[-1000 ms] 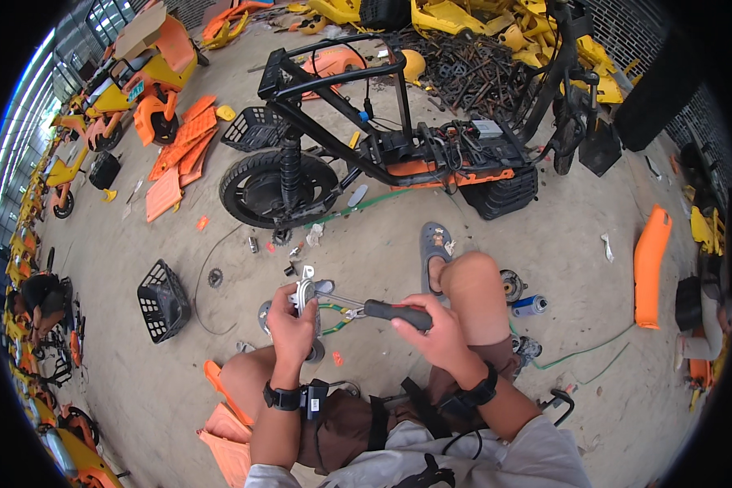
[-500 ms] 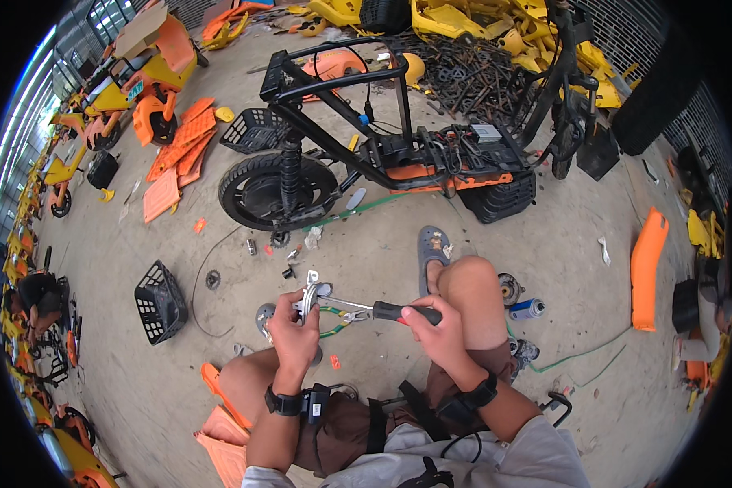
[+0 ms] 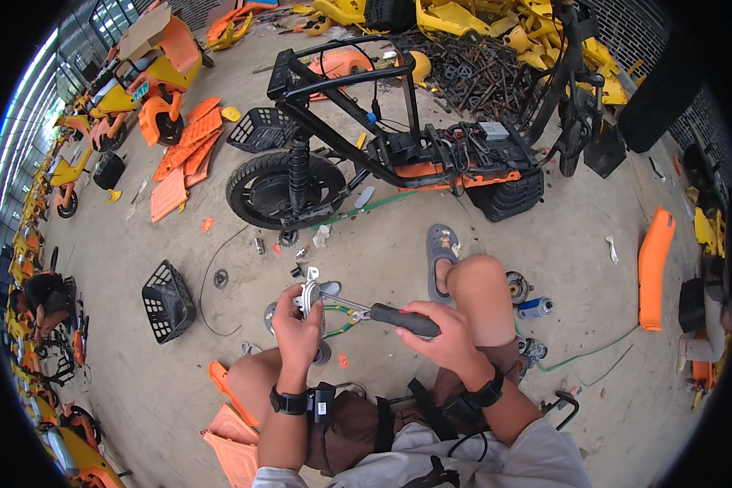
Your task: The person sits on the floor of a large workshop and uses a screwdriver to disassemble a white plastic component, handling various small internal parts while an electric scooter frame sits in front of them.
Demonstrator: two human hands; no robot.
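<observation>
My left hand (image 3: 298, 332) pinches a small round silver metal part with a bracket tab (image 3: 311, 276), held up between thumb and fingers. In my right hand (image 3: 446, 340) is a screwdriver with a dark handle (image 3: 403, 319). Its shaft points left and its tip meets the round part, or lies just in front of it; the exact contact is too small to tell. Beneath the shaft, a pair of pliers with green and yellow handles (image 3: 343, 327) lies on the floor.
A stripped black scooter frame (image 3: 366, 167) stands ahead. Around me on the concrete are a black basket (image 3: 167, 301), a blue spray can (image 3: 535, 307), an orange panel (image 3: 654, 268) and a small sprocket (image 3: 220, 279). Yellow panels (image 3: 455, 20) are heaped at the back. Another person crouches far left (image 3: 45, 297).
The screwdriver's handle has tilted lower at its right end, and my right hand has shifted its grip on it. My left hand still holds the round part. The whole view has shifted slightly.
</observation>
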